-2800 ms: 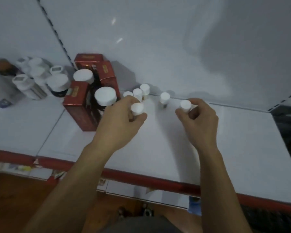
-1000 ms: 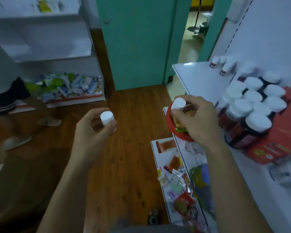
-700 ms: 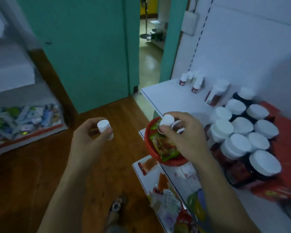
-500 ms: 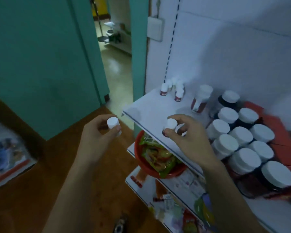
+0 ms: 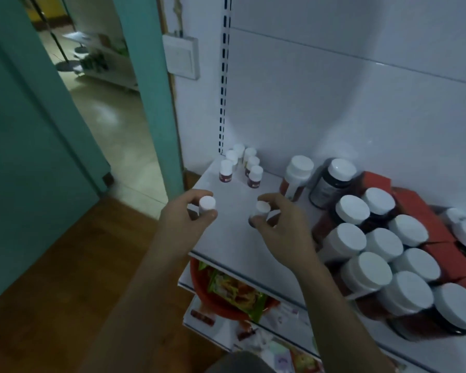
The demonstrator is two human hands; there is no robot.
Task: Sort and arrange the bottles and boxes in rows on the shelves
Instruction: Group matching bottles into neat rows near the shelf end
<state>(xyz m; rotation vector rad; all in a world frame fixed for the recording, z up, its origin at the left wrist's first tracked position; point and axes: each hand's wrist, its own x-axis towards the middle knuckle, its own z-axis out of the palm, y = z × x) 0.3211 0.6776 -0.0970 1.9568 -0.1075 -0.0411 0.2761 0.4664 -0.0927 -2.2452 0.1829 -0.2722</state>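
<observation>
Half a second ago our left hand hung over the floor, clear of the white shelf. Now it has come in over the shelf's left edge, and our right hand, then at the front lip, sits farther in over the bare board. Both hands have drawn closer to the cluster of small bottles in the back corner, which now lies at about twelve o'clock from them, near but apart. Each hand pinches one bottle between thumb and curled fingers: the left small bottle on the left hand's one o'clock side, the right small bottle on the right hand's eleven o'clock side. The two white caps sit about level, with bare shelf between them. Fingers hide nearly all of both bottle bodies, so we see only the caps and a dark sliver, and we cannot tell whether either base touches the shelf. The labels are too dim to read. At three to four o'clock from the right hand the large white-capped jars stand packed in rows, with red boxes beyond them toward the wall; the frame's right edge cuts off the outermost ones. Below the shelf a red bowl of packets shows only in part, hidden by the board.
</observation>
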